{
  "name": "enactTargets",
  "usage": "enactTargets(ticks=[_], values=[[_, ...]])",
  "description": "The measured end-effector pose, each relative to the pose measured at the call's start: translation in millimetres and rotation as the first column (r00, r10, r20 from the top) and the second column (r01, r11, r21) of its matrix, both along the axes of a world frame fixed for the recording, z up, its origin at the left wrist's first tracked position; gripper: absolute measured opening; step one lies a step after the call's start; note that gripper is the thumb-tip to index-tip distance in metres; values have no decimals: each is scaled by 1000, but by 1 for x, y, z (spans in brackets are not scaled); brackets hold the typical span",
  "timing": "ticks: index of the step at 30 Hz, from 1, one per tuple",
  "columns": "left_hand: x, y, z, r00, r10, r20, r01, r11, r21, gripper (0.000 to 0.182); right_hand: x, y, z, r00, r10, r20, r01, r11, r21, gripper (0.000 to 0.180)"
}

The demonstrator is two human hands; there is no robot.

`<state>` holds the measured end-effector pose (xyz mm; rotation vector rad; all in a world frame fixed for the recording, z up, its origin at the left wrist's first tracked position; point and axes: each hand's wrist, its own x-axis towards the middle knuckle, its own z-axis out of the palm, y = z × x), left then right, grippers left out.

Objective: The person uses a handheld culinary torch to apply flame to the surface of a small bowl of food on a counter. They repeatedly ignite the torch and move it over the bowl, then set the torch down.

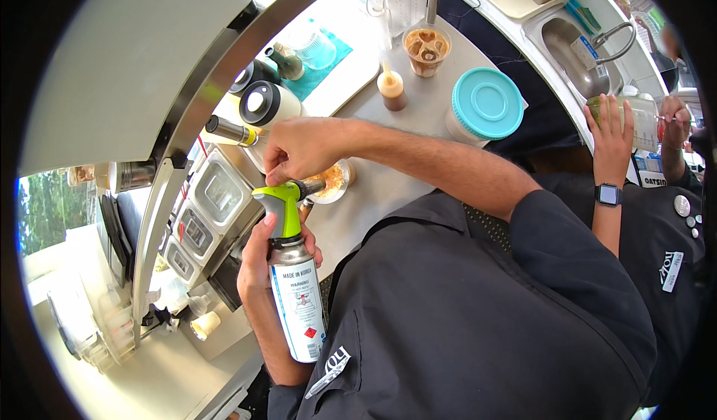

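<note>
My left hand (271, 252) grips a butane torch (297, 302) below its green and grey head. The can stands slightly tilted and bears writing. My right hand (308, 148) reaches across from above, its fingertips pinched at the top rear of the torch head; what they grip there is partly hidden. The dark metal nozzle (312, 186) points over a cup with a golden-brown crumbly topping (334, 183), partly covered by nozzle and hand. No flame can be seen. A short handle (306, 209) shows under the nozzle.
An iced coffee (427, 50), a squeeze bottle (392, 90) and a turquoise-lidded tub (487, 105) stand on the steel counter (372, 218). Lidded ingredient pans (218, 187) line the left. Beside me, a co-worker's hand (611, 134) holds a measuring jug (644, 122) near a sink (577, 55).
</note>
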<state>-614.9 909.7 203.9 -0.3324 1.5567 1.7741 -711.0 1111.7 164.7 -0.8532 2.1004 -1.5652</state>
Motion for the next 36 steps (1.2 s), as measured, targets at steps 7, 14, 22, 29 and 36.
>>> enactTargets(ticks=[7,14,22,29,36], values=[[5,-6,1,999,36,0,-36,999,-8,62,-3,-11,-4,999,35,4,-34,999,-14,19],[2,6,2,999,48,5,-48,998,-26,61,1,6,6,998,-13,61,13,1000,3,19],[1,11,4,998,64,6,-64,997,-34,60,0,7,-4,998,-51,29,52,998,-38,22],[3,1,5,999,19,28,-18,999,-48,63,0,-6,-13,999,-29,16,30,996,-87,22],[2,-3,1,999,7,40,-8,1000,22,63,2,-3,-5,999,-16,32,18,999,-49,21]])
